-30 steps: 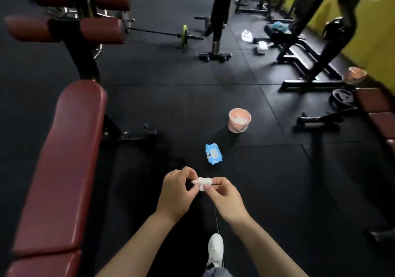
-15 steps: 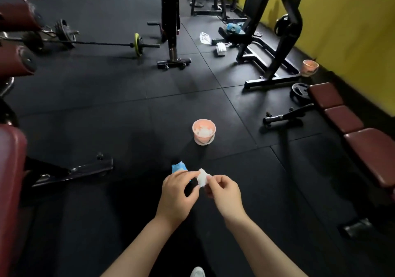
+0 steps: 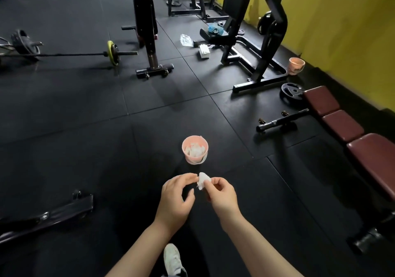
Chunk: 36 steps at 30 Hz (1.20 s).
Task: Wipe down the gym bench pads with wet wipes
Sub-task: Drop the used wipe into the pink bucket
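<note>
I pinch a crumpled white wet wipe (image 3: 202,182) in my right hand (image 3: 221,195) at lower centre; my left hand (image 3: 176,199) curls loosely beside it, fingertip at its edge. Black rubber floor tiles (image 3: 85,127) fill the frame. A pink bucket (image 3: 195,149) of used wipes stands just above. 3 maroon bench pads (image 3: 342,125) line the right, under a yellow wall (image 3: 342,20).

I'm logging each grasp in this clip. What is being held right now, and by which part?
A crumpled white wipe, pinched at its lower right edge by the right hand. The left hand touches its left edge at most.
</note>
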Each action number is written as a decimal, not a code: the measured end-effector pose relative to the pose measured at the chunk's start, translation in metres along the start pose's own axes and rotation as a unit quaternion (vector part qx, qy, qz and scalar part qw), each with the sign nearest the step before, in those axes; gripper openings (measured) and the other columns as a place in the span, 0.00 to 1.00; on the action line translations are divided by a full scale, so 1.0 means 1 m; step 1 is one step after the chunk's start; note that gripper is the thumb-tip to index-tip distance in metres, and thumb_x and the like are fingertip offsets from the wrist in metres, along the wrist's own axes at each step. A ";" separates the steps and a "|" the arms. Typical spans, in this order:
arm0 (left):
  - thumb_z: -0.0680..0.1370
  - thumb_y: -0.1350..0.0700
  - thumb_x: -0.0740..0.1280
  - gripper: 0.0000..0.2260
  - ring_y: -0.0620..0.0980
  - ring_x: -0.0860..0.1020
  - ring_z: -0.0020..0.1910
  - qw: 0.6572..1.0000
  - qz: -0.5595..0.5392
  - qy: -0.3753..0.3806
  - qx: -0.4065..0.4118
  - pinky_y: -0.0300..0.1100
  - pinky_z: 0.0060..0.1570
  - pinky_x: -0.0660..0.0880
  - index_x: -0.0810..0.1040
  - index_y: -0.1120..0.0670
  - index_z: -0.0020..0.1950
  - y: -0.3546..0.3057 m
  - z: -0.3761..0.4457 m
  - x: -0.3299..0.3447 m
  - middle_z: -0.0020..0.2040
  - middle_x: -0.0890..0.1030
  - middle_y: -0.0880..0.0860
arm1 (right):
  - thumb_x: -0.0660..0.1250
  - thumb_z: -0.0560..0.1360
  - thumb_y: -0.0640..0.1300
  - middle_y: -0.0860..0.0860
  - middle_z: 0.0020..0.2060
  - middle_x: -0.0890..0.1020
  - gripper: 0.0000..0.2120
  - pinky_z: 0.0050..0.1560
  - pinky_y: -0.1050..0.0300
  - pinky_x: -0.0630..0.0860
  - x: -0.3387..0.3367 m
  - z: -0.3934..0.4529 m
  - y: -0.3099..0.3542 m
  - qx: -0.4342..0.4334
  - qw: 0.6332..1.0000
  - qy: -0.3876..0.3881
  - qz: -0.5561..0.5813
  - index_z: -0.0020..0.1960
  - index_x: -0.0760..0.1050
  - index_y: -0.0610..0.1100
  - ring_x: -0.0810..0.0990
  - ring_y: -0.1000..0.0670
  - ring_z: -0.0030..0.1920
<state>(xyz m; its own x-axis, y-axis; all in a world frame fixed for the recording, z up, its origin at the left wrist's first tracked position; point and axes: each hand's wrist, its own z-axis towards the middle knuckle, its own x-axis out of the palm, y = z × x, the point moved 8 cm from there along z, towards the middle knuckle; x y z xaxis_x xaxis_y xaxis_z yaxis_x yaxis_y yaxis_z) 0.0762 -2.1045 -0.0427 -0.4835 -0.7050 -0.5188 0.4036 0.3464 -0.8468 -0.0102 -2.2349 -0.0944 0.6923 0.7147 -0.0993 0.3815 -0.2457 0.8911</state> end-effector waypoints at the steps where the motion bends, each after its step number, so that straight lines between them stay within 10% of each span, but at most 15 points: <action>1: 0.73 0.61 0.65 0.16 0.44 0.77 0.61 1.000 0.007 0.011 -0.002 0.55 0.64 0.72 0.81 0.52 0.59 0.006 0.019 -0.003 0.57 0.81 0.41 | 0.69 0.73 0.46 0.53 0.32 0.78 0.05 0.38 0.58 0.74 0.005 0.015 0.008 -0.005 1.000 -0.004 -0.009 0.41 0.77 0.45 0.74 0.55 0.34; 11: 0.81 0.52 0.63 0.21 0.46 0.59 0.77 0.965 0.236 0.114 -0.028 0.42 0.75 0.50 0.68 0.48 0.74 0.087 0.158 -0.025 0.75 0.66 0.45 | 0.71 0.70 0.50 0.57 0.30 0.79 0.06 0.29 0.64 0.70 0.018 0.155 0.056 -0.022 0.988 -0.059 -0.138 0.38 0.77 0.50 0.74 0.60 0.29; 26: 0.81 0.50 0.61 0.22 0.48 0.51 0.79 0.939 0.248 0.102 -0.214 0.45 0.76 0.49 0.65 0.47 0.76 0.186 0.313 -0.012 0.79 0.59 0.48 | 0.67 0.74 0.53 0.53 0.46 0.77 0.13 0.34 0.58 0.70 0.074 0.456 0.111 0.054 0.932 0.022 -0.357 0.53 0.71 0.47 0.76 0.51 0.43; 36: 0.81 0.52 0.62 0.20 0.47 0.56 0.78 0.936 0.215 0.053 -0.274 0.45 0.76 0.53 0.69 0.47 0.73 0.226 0.349 -0.028 0.77 0.65 0.47 | 0.64 0.75 0.55 0.53 0.50 0.76 0.20 0.41 0.57 0.71 0.089 0.514 0.091 0.086 0.901 0.104 -0.412 0.63 0.71 0.48 0.75 0.54 0.44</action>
<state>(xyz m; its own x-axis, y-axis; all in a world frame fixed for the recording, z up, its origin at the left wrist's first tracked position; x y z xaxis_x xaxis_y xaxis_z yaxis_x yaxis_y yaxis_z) 0.4515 -2.2223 -0.1784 -0.4544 -0.3715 -0.8096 0.1334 0.8703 -0.4741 0.4014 -2.5301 -0.2500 0.0071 0.8033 -0.5955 0.8153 0.3402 0.4686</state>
